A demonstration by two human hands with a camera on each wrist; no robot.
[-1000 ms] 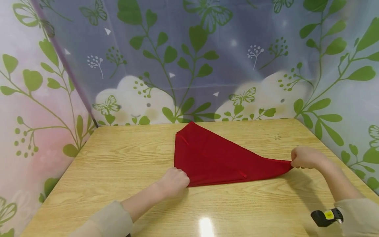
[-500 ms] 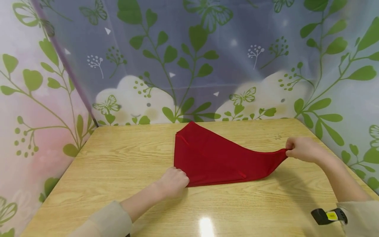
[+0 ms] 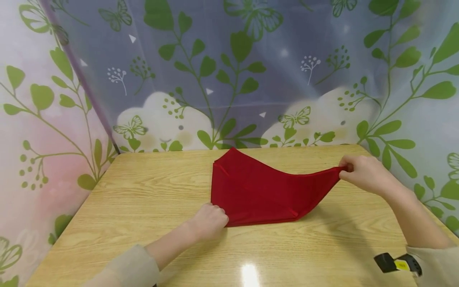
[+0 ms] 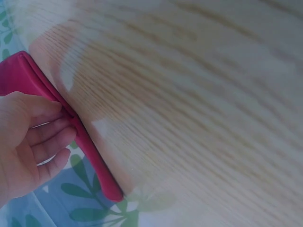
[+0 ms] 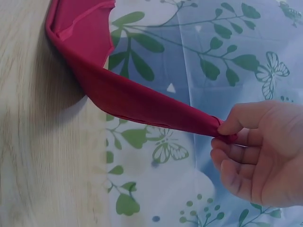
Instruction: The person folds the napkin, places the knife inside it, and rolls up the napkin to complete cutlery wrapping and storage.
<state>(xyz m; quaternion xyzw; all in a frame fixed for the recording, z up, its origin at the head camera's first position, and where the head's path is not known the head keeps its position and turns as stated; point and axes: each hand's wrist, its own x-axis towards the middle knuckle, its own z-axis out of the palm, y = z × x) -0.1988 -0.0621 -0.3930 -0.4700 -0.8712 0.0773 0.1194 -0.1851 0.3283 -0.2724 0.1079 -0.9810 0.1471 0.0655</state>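
Observation:
A red cloth [image 3: 258, 191], folded in layers, lies on the wooden table, its right end raised off the surface. My right hand [image 3: 365, 173] pinches that pointed right corner between thumb and fingers, and the right wrist view shows the raised part of the cloth [image 5: 142, 101] stretched toward the thumb and fingers [image 5: 236, 118]. At the near left corner, my left hand [image 3: 209, 220] grips the cloth edge against the table. In the left wrist view the thumb and fingertips of the left hand [image 4: 35, 142] pinch the layered edge of the cloth [image 4: 40, 80].
The light wooden table [image 3: 154, 183] reaches back to a printed curtain [image 3: 172, 79] with leaves, butterflies and clouds, which also hangs along both sides. A black strap with a yellow label [image 3: 401, 264] sits at the right sleeve.
My right hand has lifted the cloth's right corner upward and to the left, so more of that end is off the table. The left hand has stayed in place at the near left corner.

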